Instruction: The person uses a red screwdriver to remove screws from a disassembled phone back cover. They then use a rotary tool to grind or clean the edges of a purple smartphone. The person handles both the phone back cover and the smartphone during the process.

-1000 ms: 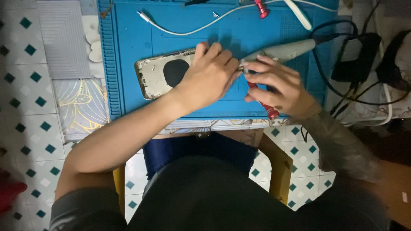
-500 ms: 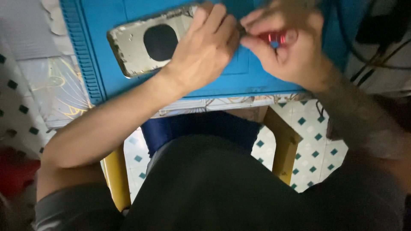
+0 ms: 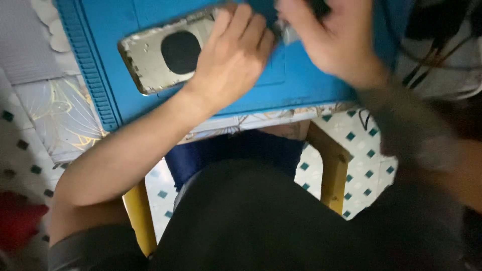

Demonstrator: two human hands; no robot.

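Head view, single frame, looking down over the person's lap to a low work surface.

Item 1: left hand. Palm down, fingers bent and spread over the right-hand part of the phone back housing, pressing it flat against the mat. It is laid over the housing rather than clenched round it. The forearm runs down and left to a dark sleeve at the lower left.

Item 2: phone back housing. A pale metallic shell with rounded corners and a large dark round patch in its middle. It lies flat and tilted on the blue work mat, upper left of centre; its right end is hidden under the left hand.

Item 3: right hand. Blurred, at the top edge just right of the left hand. The fingers curl inward near a small pale blurred piece between the two hands; whether they grip anything cannot be told. The wrist and forearm are smeared by motion.

Item 4: blue work mat. It has a ribbed raised border down its left side and covers the table top, which is patterned in pale marbling.

Item 5: dark cables. Tangled at the upper right, off the mat.

Item 6: yellow stool legs, seen below the table over white floor tiles with small teal diamonds, either side of the person's dark clothing.
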